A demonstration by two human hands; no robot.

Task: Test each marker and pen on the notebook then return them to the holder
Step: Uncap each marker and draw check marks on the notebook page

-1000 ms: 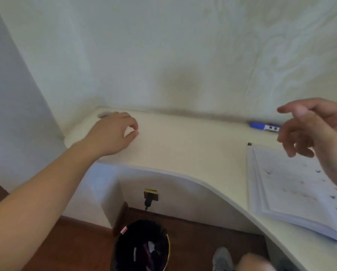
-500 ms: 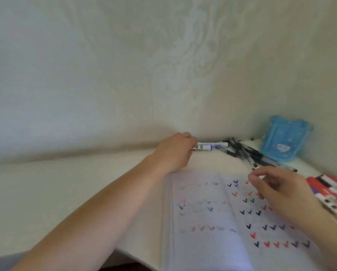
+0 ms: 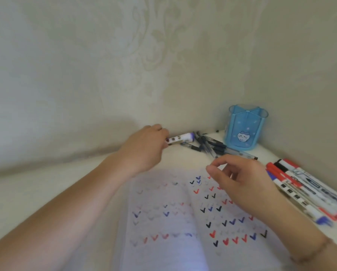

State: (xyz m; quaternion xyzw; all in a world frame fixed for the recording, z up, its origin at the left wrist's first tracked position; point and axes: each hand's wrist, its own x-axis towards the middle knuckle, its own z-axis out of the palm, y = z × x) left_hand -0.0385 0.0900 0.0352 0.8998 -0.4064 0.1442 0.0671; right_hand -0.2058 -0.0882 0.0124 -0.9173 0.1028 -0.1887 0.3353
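An open notebook (image 3: 163, 227) covered in red, blue and black check marks lies on the white desk in front of me. My left hand (image 3: 144, 147) grips one end of a white marker with a blue cap (image 3: 181, 138) near the back wall. My right hand (image 3: 240, 182) hovers over the notebook's right page, fingers loosely curled, holding nothing. A blue pen holder (image 3: 244, 130) stands in the corner. Several dark pens (image 3: 212, 146) lie in a pile between the marker and the holder.
A row of several red, black and blue markers (image 3: 300, 188) lies on the desk to the right of the notebook. Walls close off the back and right side. The bare desk surface (image 3: 46, 192) stretches to the left.
The view swung right from the desk's left end to the corner. My left hand reached the blue-capped marker and took hold of it. My right hand moved in over the notebook.
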